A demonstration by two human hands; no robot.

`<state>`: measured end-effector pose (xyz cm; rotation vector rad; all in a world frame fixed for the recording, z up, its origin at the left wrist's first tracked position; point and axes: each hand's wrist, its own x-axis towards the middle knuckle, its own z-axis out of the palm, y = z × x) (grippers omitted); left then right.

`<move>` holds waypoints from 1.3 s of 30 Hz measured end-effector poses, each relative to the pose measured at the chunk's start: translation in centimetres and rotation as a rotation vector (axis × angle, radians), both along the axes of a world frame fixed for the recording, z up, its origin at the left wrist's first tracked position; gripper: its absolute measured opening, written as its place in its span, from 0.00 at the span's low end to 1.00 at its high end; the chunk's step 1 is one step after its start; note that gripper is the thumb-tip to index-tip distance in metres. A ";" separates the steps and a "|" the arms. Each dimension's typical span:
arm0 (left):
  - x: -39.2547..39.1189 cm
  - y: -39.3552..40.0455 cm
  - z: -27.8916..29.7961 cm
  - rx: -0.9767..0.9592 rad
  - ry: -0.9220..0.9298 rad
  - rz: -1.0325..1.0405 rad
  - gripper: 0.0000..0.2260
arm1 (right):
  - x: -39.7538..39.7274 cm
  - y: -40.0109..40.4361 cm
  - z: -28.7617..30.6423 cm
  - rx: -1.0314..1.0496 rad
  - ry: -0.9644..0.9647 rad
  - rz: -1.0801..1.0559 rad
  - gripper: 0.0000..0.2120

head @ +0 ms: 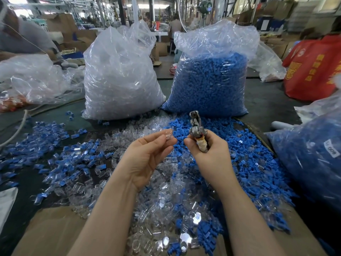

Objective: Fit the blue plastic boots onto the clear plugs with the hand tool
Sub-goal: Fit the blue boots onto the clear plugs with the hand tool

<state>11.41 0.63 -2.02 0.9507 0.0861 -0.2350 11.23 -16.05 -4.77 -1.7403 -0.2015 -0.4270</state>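
Above the parts pile, left hand [147, 154] pinches a clear plug [168, 135]; right hand [208, 148] grips the hand tool [196, 130]

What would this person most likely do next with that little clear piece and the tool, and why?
Probably pick up a boot from the loose blue boots: the left hand pinches a clear plug, the right hand holds the hand tool, and neither carries a boot yet.

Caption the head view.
Left hand pinches clear plastic plug; right hand grips metal hand tool over loose parts.
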 end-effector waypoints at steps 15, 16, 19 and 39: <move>-0.2 -0.7 -0.2 0.255 -0.132 0.020 0.12 | 0.0 0.2 0.0 -0.051 0.016 0.006 0.08; -0.2 -0.8 -0.3 0.268 -0.139 0.024 0.12 | 0.0 0.2 0.0 -0.057 0.019 0.006 0.08; -0.3 -1.0 -0.3 0.306 -0.160 0.034 0.09 | -0.1 0.3 0.1 -0.079 0.014 0.004 0.08; -0.5 -1.5 -0.2 0.555 -0.286 0.168 0.10 | 0.1 0.6 -0.1 -0.126 0.059 -0.060 0.07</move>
